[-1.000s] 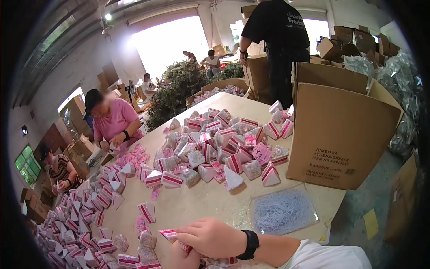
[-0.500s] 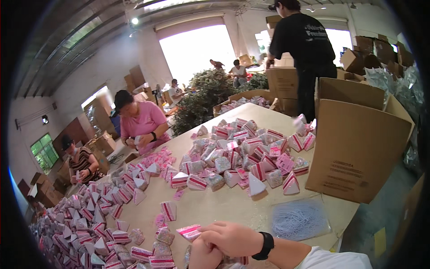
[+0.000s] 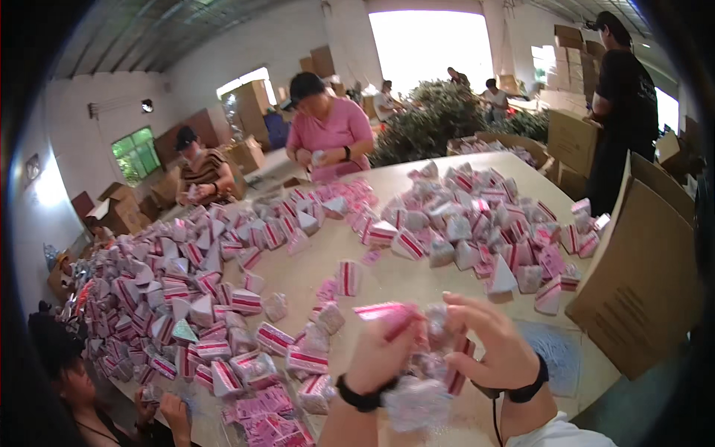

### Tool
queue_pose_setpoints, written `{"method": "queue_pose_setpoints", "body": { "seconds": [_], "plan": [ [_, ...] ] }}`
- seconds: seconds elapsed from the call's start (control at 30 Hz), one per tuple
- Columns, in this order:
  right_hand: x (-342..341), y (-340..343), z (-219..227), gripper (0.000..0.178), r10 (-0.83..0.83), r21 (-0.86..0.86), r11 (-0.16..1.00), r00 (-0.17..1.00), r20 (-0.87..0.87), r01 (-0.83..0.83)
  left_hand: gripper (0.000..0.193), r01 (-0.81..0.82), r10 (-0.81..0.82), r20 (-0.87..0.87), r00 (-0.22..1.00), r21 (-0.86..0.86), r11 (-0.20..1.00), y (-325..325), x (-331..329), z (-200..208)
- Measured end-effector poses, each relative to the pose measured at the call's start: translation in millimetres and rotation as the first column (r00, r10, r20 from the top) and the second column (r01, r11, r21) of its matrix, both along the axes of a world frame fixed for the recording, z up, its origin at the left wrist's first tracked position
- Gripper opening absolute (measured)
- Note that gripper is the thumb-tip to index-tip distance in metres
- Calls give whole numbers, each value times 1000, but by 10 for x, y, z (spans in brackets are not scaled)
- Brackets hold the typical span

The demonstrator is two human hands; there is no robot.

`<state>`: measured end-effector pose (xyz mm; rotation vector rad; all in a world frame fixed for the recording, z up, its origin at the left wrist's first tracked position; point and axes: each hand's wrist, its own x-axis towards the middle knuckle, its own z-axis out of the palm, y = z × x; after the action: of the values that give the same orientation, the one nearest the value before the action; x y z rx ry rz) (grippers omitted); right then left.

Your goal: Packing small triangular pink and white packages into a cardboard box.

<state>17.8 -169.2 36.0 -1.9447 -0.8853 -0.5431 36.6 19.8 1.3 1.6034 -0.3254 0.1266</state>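
My left hand (image 3: pixel 383 354), in a black wristband, is closed around a pink-striped, glittery cake-slice ornament (image 3: pixel 380 311) that sticks out past its fingers. My right hand (image 3: pixel 495 346), also banded in black, is beside it with fingers curved and apart. Between the two hands are glittery wedge pieces (image 3: pixel 439 328), partly hidden by the fingers; I see no firm grip on them. Another pale glittery piece (image 3: pixel 417 402) sits below, between my wrists. On the table a single striped slice (image 3: pixel 348 278) stands just beyond my left hand.
A large heap of slices (image 3: pixel 171 298) covers the table's left side; another pile (image 3: pixel 477 216) lies beyond my hands. Pink cards (image 3: pixel 268 417) lie near left. At right are a bag of thin strings (image 3: pixel 551 354) and an open carton (image 3: pixel 640 276). Co-workers stand or sit around the table.
The view has swung left, bringing a near-left co-worker into sight. My hands, which overlapped, are now apart; the right one has opened. The striped slice remains at my left hand.
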Motion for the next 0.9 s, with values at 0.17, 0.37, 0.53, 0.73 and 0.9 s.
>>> {"method": "queue_pose_setpoints", "body": {
  "seconds": [0.17,0.37,0.53,0.73,0.9],
  "plan": [
    [-208,-547,-84,36,-192,-180,965,981,-2,188,11,-27,36,22,999,-320,947,566,-188,78],
    [-424,-1374,-805,25,-687,-694,592,707,-167,411,11,-73,75,5,997,-174,982,529,-197,164],
    [-282,-1598,-1107,19,-659,-705,599,734,-163,381,11,-31,53,42,998,-399,917,662,-236,127],
    [-141,-1541,-1081,8,-630,-669,630,763,-144,395,12,-20,69,117,991,-376,927,706,-382,189],
    [-339,-1607,-902,7,-687,-621,586,726,-40,521,12,56,-15,103,995,-400,915,694,-347,174]
  ]
}}
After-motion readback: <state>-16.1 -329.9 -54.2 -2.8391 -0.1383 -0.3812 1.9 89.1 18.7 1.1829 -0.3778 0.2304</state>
